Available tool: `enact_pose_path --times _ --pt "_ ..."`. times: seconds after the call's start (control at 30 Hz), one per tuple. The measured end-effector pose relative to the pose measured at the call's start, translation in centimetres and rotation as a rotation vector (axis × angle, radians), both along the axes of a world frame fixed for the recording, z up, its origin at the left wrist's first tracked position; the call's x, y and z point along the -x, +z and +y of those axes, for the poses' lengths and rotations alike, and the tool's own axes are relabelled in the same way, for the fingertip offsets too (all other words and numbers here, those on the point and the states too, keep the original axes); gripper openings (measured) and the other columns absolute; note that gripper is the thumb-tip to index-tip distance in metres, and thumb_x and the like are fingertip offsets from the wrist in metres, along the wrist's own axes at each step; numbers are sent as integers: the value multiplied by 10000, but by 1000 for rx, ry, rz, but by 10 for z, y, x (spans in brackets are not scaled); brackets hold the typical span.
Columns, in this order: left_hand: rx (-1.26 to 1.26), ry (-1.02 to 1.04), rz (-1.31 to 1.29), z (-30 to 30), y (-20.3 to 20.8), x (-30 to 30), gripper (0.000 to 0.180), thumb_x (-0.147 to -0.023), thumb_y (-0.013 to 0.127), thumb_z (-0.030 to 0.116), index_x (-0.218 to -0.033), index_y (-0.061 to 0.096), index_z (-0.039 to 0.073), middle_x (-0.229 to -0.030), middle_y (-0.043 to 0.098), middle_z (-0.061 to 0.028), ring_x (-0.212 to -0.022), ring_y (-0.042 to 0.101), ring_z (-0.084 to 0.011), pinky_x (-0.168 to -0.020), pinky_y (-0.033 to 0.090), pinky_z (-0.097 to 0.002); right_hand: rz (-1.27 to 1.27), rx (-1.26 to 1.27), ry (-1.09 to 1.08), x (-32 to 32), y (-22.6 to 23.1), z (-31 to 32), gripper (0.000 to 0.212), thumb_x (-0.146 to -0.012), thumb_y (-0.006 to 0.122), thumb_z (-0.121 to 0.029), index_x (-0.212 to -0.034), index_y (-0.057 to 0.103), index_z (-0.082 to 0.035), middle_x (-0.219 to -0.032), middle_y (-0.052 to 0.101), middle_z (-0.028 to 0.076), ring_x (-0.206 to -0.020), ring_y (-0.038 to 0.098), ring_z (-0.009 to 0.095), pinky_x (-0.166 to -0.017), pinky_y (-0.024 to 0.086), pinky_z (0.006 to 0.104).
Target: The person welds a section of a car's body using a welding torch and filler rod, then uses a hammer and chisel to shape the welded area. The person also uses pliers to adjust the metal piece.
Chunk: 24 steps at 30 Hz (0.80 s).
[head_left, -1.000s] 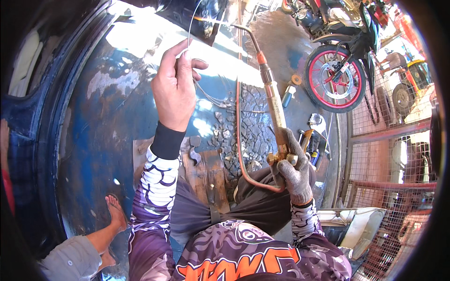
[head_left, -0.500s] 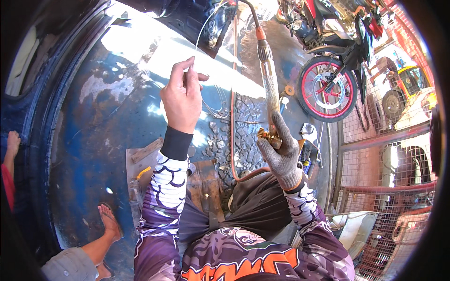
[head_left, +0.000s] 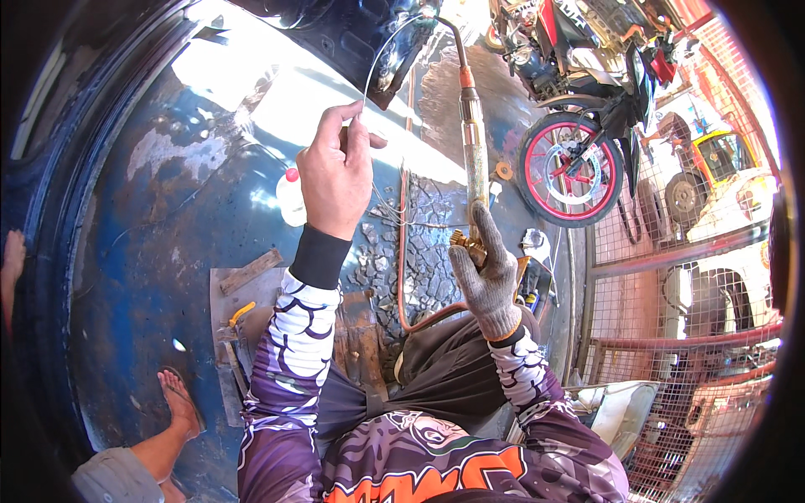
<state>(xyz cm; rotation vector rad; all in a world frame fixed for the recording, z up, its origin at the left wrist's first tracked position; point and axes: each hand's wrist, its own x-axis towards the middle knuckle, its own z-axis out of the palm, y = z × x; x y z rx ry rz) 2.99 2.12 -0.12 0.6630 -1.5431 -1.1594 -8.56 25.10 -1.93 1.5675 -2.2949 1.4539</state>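
Feeding thin silvery wire (head_left: 373,64), I judge: bare left hand (head_left: 338,180) pinches it, arched beside dark-blue metal panel (head_left: 344,33); grey-gloved right hand (head_left: 488,285) clamps long brass torch (head_left: 475,142); next move wants steady aim.

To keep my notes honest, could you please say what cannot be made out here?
In the head view:
Rear end of the slender brass-coloured torch: hidden by the grey-gloved right hand.
Whether the thin silvery wire in the bare left hand touches the torch's tip: too small.
Dark blue metal panel: cut off by the top edge.
Person in grey shorts: upper body cut off by the rim.
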Motion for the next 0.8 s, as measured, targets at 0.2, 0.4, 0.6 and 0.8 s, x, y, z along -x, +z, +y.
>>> enact_pose_path --times 0.2,0.4,0.6,0.8 --pt "-22 -24 22 -1 -2 2 211 -1114 530 126 -1269 637 31 -849 775 -82 -694 640 -82 -641 509 -252 40 -15 -17 1 -1 -2 671 -908 802 -104 -1521 544 -19 -1060 783 180 -937 757 155 -820 595 320" --pt "-25 -33 29 -3 -3 4 213 -1117 528 136 -1268 635 31 -847 775 -82 -697 644 -82 -644 514 -253 14 -17 -26 2 -4 -2 675 -909 797 -101 -1530 541 -37 -1045 784 172 -935 762 158 -818 595 318" --pt "-14 -29 33 -2 -3 4 212 -1115 533 141 -1266 634 31 -845 774 -83 -696 642 -83 -641 516 -255 15 1 -27 4 -7 -3 686 -906 790 -91 -1539 530 -38 -1038 782 168 -929 760 155 -823 591 314" --pt "-22 -31 15 -2 -3 3 210 -1115 537 143 -1264 633 31 -843 773 -82 -692 641 -85 -642 518 -260 -3 -23 -29 4 -6 -2 675 -911 774 -80 -1539 528 -37 -1070 782 189 -957 774 185 -826 593 320"
